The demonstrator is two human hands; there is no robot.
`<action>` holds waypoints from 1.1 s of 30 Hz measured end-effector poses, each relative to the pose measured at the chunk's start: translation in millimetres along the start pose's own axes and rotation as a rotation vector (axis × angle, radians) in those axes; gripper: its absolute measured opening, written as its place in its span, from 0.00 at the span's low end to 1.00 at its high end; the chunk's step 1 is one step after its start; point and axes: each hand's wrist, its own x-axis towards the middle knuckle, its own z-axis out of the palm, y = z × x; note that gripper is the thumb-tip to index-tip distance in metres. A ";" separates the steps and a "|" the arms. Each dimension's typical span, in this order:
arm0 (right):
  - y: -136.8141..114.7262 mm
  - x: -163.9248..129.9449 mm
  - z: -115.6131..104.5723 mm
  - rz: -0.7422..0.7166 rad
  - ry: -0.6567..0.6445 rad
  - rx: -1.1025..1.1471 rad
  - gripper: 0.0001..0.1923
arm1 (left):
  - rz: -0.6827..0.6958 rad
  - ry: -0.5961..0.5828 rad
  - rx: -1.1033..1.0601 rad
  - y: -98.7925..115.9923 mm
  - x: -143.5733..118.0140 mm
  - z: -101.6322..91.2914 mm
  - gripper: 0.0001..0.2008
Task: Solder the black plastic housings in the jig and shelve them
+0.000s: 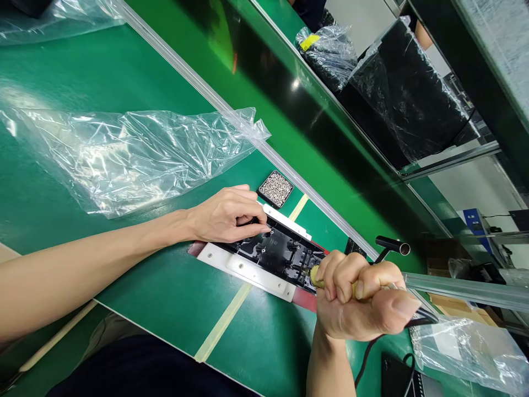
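where the green table [124, 71] meets a tape line, a black part [281, 255] sits in a white fixture [248, 271], near the middle of the view, long axis running from lower left to upper right. left hand [225, 215] rests palm down on the part's upper-left end — fingers [252, 220] curled together and pressing on the black surface, thumb tucked under, not visible. right hand [359, 300] is closed in a fist round a yellowish tool [317, 282], thumb laid along the top; the tool's tip touches the right end of the part. a black cable [367, 353] runs from under the right hand down to the lower edge. a small black tray of screws [275, 188] lies just beyond the fixture, close to the left hand, apart from it. a large clear bag [132, 151] lies flat on the table, upper left, well apart from the fixture. a metal rail [231, 113] borders the table's far side; beyond it, dark items wrapped in plastic [407, 94]. another clear bag [467, 347] at lower right — contents cannot be told.
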 end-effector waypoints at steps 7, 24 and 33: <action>-0.3 0.0 1.7 -0.010 0.019 -0.003 0.29 | -0.007 0.004 -0.003 0.5 0.0 0.0 0.09; -0.3 -0.5 0.2 -0.005 0.021 -0.002 0.30 | -0.003 0.002 -0.002 0.2 0.1 -0.5 0.08; -0.6 -0.6 1.1 0.001 0.022 -0.014 0.30 | 0.006 0.003 0.002 -1.0 -0.4 0.3 0.08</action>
